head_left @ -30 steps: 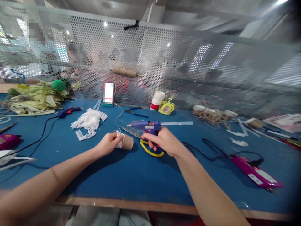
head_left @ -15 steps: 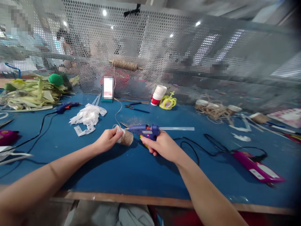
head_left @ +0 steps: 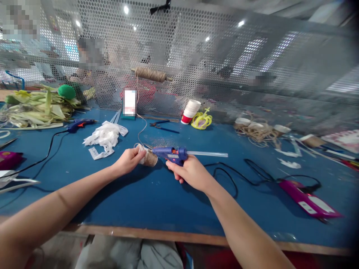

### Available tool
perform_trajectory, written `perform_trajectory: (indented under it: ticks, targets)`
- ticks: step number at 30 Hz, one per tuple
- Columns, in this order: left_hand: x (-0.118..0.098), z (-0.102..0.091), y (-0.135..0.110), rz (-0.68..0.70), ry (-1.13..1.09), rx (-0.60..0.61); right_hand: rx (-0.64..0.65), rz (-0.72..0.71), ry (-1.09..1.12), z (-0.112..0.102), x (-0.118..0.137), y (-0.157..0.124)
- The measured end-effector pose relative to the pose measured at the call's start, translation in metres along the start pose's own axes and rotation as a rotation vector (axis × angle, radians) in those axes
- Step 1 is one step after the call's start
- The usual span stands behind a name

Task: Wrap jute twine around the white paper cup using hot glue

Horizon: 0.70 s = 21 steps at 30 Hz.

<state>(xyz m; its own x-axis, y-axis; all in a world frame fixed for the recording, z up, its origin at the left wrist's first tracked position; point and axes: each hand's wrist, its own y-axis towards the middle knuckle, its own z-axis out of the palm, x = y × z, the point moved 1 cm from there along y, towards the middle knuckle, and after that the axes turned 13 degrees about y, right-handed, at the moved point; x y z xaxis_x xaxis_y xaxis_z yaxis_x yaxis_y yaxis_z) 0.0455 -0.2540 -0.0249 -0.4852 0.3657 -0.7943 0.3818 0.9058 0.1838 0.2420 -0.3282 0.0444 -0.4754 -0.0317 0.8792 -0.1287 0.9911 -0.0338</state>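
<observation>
My left hand [head_left: 128, 160] is closed round a small paper cup [head_left: 148, 158] partly wrapped in brown twine, held on its side just above the blue table [head_left: 157, 201]. A thin twine strand [head_left: 142, 130] runs from the cup up to a twine spool [head_left: 150, 75] on the mesh screen. My right hand [head_left: 190, 172] grips a blue hot glue gun [head_left: 169, 153] with a clear glue stick [head_left: 209, 154] sticking out of its back. The gun's nozzle touches the cup's side.
White lace [head_left: 104, 138] lies left of the cup, with a second glue gun [head_left: 80, 124] and a pile of green leaves [head_left: 36, 109] beyond. Stacked cups [head_left: 190, 111], a yellow crown [head_left: 201, 120], pliers [head_left: 162, 126], tangled twine [head_left: 259, 131] and a pink power strip [head_left: 308, 201] with black cable surround.
My right hand has brought the glue gun left and down, so its nozzle now meets the cup. The yellow-handled scissors seen earlier under it are out of sight. My left hand stays on the cup.
</observation>
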Motion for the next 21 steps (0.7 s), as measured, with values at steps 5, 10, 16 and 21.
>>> perform_trajectory:
  ticks: [5, 10, 16, 21]
  targets:
    - [-0.003, -0.001, 0.002, -0.008, 0.092, -0.027, 0.032, 0.026, -0.004, 0.001, 0.004, -0.004]
    - [-0.008, -0.002, 0.002, -0.033, 0.119, -0.017, -0.028, -0.018, -0.056, 0.003, 0.005, -0.005]
    - [-0.013, -0.004, 0.003, -0.062, 0.113, -0.015, -0.017, -0.054, -0.180, 0.005, -0.001, -0.006]
    - [-0.016, -0.005, 0.004, -0.087, 0.134, 0.001, -0.033, -0.138, -0.273, 0.006, -0.003, -0.008]
